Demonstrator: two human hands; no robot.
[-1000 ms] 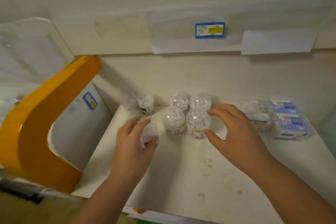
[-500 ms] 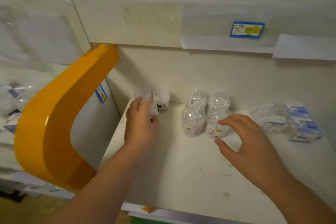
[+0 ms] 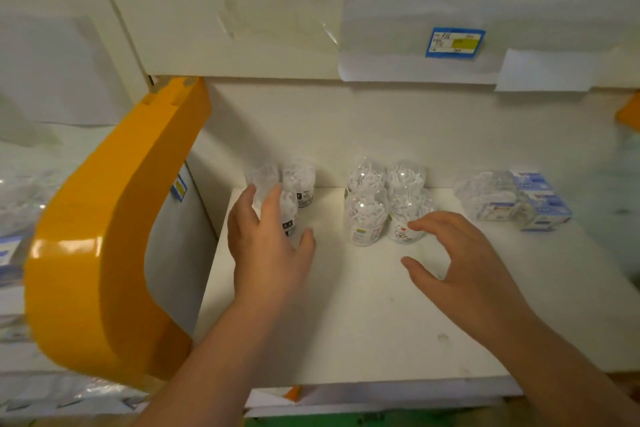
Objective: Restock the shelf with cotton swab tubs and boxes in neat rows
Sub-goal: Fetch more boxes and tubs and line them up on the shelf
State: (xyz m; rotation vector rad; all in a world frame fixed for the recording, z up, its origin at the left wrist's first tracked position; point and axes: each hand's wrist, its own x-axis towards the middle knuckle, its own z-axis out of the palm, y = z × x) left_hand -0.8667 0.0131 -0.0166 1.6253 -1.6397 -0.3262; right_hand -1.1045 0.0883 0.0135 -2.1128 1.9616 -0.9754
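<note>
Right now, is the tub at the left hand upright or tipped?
Upright. The tub stands on the shelf, label vertical, left hand cupped around it.

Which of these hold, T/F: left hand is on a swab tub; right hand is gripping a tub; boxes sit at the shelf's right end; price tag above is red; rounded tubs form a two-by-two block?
1. The left hand is around a small swab tub. True.
2. The right hand grips a tub. False: it is open, just in front of the rounded tubs.
3. Blue boxes sit at the shelf's right end. True.
4. The price tag above is red. False: blue with a yellow patch.
5. The rounded tubs form a two-by-two block. True.
</note>
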